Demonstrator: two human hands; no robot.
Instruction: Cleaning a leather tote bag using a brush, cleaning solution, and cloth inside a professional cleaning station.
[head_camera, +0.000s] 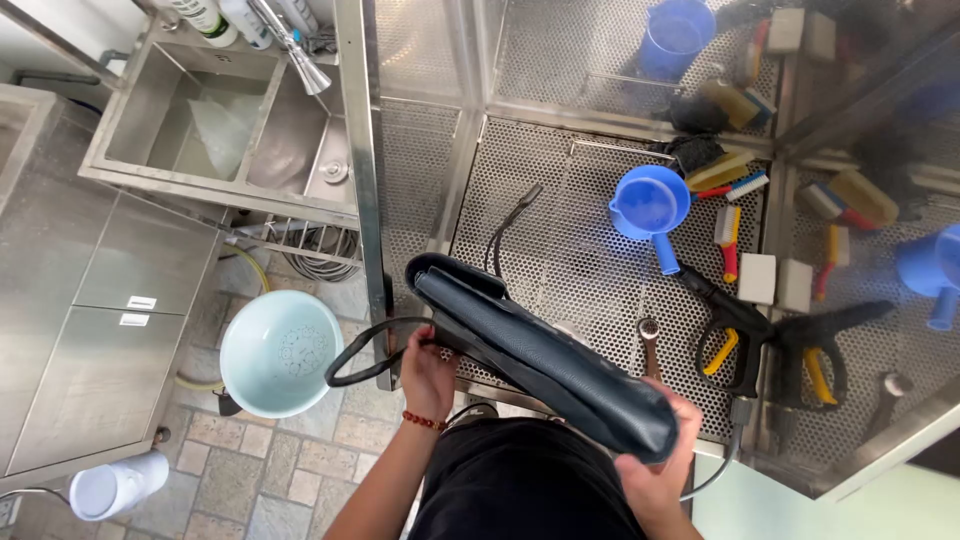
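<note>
Dark leather handbag (545, 355) held over the front edge of the perforated steel tray (560, 240), long axis running from upper left down to lower right, its narrow edge turned up. Left hand (428, 372) closed on the bag's near-left side where a looped handle (365, 350) hangs out over the floor; right hand (665, 465) cupped and gripping the low right end. Blue jug (650, 205) and spray gun (735, 340) lie well apart to the right (bare mesh between). Pale bowl (280, 352) stands on the tiled floor, left.
</note>
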